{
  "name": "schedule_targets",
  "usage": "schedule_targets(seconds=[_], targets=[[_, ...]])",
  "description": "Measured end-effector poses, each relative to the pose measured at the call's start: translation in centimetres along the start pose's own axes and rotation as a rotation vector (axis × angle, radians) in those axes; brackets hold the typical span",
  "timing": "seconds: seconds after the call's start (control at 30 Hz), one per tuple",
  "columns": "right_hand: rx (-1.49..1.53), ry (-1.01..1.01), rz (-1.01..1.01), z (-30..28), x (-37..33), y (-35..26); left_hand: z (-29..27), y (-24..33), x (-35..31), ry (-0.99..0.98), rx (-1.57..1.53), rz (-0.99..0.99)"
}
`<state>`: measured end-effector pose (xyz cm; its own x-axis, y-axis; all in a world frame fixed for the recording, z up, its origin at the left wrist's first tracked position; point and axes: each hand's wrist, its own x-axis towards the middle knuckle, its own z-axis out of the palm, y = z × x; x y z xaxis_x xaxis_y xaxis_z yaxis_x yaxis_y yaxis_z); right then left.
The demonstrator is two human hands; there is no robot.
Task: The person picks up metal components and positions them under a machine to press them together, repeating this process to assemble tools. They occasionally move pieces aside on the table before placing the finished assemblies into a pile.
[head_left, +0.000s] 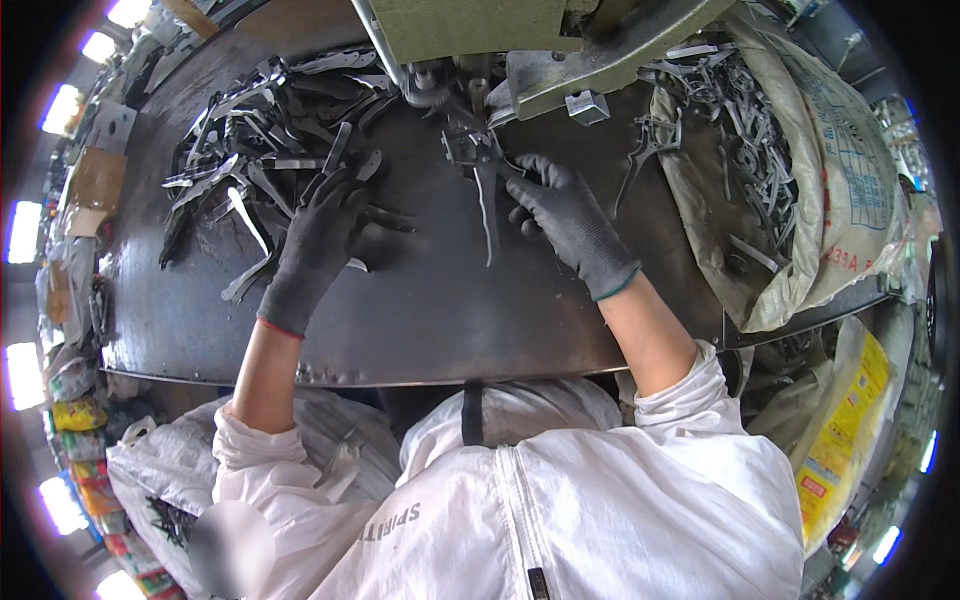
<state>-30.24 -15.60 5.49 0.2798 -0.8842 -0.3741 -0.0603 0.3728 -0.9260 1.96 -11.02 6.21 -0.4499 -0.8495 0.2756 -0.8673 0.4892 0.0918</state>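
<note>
My left hand (pixel 325 225), in a dark grey knit glove, is at the near right edge of a pile of metal handle pieces (pixel 250 130). Its fingers close around a metal handle (pixel 338 148), partly hidden by the glove. Below the press head, a plier-like metal assembly (pixel 484 185) has one long arm pointing toward me. My right hand (pixel 570 215), gloved alike, comes from the right with thumb and forefinger pinched at the side of this assembly; the exact contact is small and hard to see.
A green press machine (pixel 470 35) overhangs the far middle of the dark metal table (pixel 430 320). Another plier-like assembly (pixel 655 140) lies to the right, beside an open woven sack (pixel 835 170) full of metal parts. A small metal block (pixel 588 107) sits on the machine's edge.
</note>
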Motion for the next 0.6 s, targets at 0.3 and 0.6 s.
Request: schedule_targets(seconds=[0.3, 0.6], targets=[[0.039, 0.024, -0.014, -0.1, -0.7, 0.9, -2.4, 7.7, 4.5, 0.002, -0.434, -0.106], [-1.303, 0.442, -0.308, -4.3, -2.9, -0.9, 2.2, 14.2, 5.5, 0.1, -0.888, -0.342]])
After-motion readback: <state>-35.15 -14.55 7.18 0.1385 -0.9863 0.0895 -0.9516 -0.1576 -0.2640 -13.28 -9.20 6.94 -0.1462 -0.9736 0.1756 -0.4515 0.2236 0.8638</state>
